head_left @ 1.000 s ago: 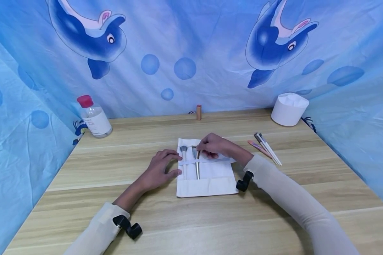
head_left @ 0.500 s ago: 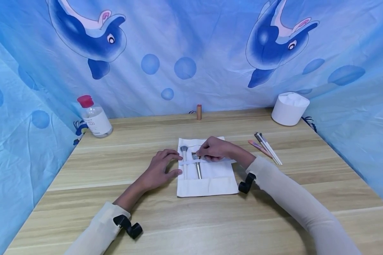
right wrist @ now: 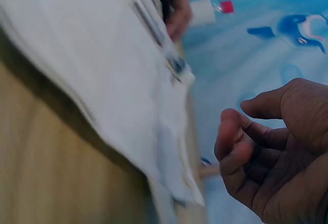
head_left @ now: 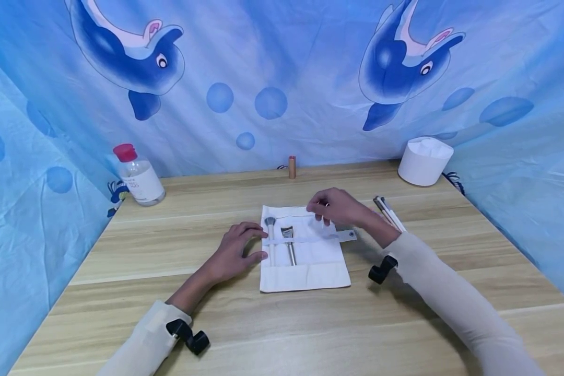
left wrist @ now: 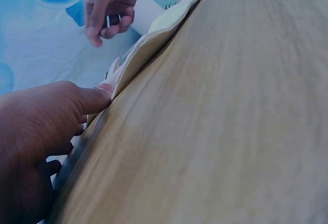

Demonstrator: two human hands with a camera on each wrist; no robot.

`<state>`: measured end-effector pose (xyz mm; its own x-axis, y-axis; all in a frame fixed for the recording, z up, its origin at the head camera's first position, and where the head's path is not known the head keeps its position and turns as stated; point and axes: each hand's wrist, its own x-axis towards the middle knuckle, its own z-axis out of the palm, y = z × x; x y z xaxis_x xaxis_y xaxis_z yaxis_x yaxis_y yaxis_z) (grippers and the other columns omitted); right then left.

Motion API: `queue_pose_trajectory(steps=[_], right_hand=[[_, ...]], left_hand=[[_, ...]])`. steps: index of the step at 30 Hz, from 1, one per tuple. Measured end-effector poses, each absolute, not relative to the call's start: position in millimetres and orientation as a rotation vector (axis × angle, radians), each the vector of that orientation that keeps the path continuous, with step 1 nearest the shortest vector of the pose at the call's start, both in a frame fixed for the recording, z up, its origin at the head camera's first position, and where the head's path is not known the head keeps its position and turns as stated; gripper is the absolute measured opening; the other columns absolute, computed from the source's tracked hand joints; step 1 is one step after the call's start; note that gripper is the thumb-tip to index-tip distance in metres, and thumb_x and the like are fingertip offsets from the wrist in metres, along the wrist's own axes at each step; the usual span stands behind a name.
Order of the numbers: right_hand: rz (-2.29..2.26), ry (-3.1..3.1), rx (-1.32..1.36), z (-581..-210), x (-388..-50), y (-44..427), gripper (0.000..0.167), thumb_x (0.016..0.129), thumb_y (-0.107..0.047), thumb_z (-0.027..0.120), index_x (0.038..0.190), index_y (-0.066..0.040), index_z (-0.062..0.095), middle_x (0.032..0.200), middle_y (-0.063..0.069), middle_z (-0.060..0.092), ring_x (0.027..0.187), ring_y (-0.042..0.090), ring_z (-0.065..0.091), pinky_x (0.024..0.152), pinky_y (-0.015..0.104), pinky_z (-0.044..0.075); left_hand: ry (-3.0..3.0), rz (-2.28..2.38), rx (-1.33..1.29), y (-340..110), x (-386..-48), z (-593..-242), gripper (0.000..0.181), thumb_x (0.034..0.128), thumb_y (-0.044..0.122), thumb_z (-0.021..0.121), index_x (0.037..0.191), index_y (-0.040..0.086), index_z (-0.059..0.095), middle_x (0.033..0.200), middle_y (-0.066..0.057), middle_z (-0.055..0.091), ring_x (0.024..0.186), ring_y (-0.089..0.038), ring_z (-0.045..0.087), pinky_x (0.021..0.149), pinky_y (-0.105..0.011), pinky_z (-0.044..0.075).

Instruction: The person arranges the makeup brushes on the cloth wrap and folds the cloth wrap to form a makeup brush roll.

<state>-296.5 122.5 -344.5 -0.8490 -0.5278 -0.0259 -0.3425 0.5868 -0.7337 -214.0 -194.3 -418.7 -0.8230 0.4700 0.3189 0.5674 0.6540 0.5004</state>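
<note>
A white fabric brush roll (head_left: 317, 275) lies unrolled on the table. Two makeup brushes sit under its cross strap: a white-handled brush (head_left: 271, 249) with grey bristles at the left, and a silver-handled brush (head_left: 291, 253) with a wide flat head beside it. My left hand (head_left: 237, 250) rests at the roll's left edge, its thumb (left wrist: 95, 100) touching the fabric border. Above the roll's upper right corner hovers my right hand (head_left: 340, 208), fingers loosely bent; the right wrist view shows nothing between thumb and fingertips of that hand (right wrist: 277, 152).
Several loose brushes (head_left: 395, 218) lie right of the roll, partly behind the right forearm. A clear bottle with a red cap (head_left: 143, 181) stands back left, a small brown tube (head_left: 292, 168) back centre, a white round holder (head_left: 425, 163) back right. A blue dolphin curtain surrounds the table.
My right hand has let go of the silver-handled brush and moved up and to the right. That brush now lies under the strap, its head in plain view. The left hand stays put.
</note>
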Motion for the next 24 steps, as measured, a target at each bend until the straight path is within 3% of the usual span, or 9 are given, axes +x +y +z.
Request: queue_pose_trajectory(steps=[6,16,24], right_hand=[[-1.118,2.706,-0.685,-327.2,-306.0,165.9,0.026,0.104,-0.029,0.057,0.114,-0.008,0.070,0.097,0.012,0.070,0.085,0.033,0.068,0.074,0.049,0.055],[-0.846,2.959,-0.565,-328.6,-310.1,228.9,0.021,0.102,-0.020,0.059,0.106,-0.005,0.072,0.093,0.008,0.070,0.080,0.022,0.066,0.068,0.039,0.051],[-0.538,3.055,-0.462,-343.2,-307.5,249.1,0.018,0.095,-0.015,0.062,0.101,-0.003,0.074,0.090,0.006,0.070,0.079,0.022,0.060,0.072,0.041,0.048]], left_hand=[[-2.711,-0.911,-0.858,-194.8,-214.0,-419.2,0.046,0.0911,0.032,0.076,0.130,0.011,0.064,0.140,-0.007,0.051,0.131,-0.028,0.039,0.106,-0.052,0.027],[-2.711,-0.911,-0.861,-195.6,-215.2,-420.0,0.048,0.0909,0.033,0.076,0.131,0.010,0.063,0.140,-0.007,0.050,0.131,-0.030,0.039,0.106,-0.053,0.026],[-2.709,-0.914,-0.863,-196.3,-217.4,-422.5,0.049,0.0906,0.036,0.076,0.131,0.012,0.063,0.141,-0.004,0.050,0.130,-0.027,0.039,0.106,-0.053,0.026]])
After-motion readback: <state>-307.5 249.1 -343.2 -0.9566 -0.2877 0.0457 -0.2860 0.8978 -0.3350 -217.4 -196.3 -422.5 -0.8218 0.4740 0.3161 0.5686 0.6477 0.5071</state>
